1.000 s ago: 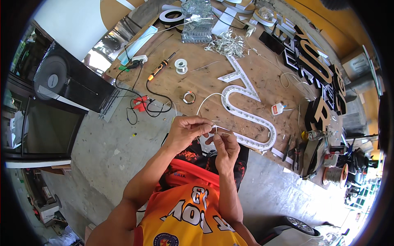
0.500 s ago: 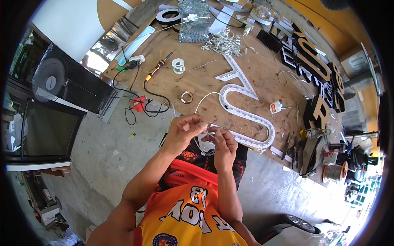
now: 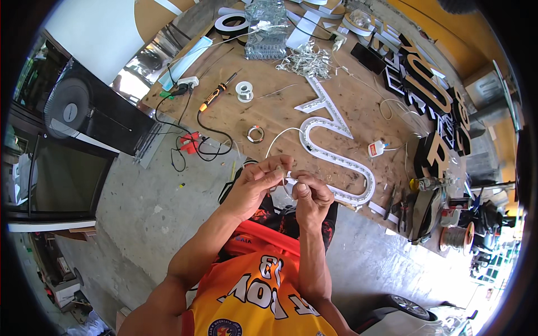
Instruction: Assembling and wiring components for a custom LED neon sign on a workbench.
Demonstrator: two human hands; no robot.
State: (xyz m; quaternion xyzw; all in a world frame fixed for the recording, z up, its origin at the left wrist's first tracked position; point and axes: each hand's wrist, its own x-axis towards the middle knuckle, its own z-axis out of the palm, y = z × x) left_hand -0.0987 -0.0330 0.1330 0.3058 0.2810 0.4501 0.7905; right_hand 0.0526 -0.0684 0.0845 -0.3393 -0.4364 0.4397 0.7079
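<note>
My left hand (image 3: 255,187) is closed in a pinch on a thin white wire, close above my lap. Just to its right, my right hand (image 3: 312,203) is also closed, thumb against fingers, on a part of the wire. A small loop of it shows between the two hands; the exact ends are hidden by my fingers. From the table a white wire (image 3: 282,134) curves down to my left hand out of a U-shaped white sign letter (image 3: 336,161) lined with small lights. Beyond it lies an angular white letter piece (image 3: 328,106), also lined with lights.
On the wooden table (image 3: 280,115) lie a soldering iron (image 3: 214,95), a solder spool (image 3: 244,91), a tape roll (image 3: 255,134), a glue bottle (image 3: 377,148) and tangled white wires (image 3: 308,60). Black letters (image 3: 428,84) stack at the right. A fan (image 3: 70,109) stands left.
My hands have shifted slightly, and my right hand has turned so its thumb now faces up. The wire between them is bent into a loop rather than stretched out.
</note>
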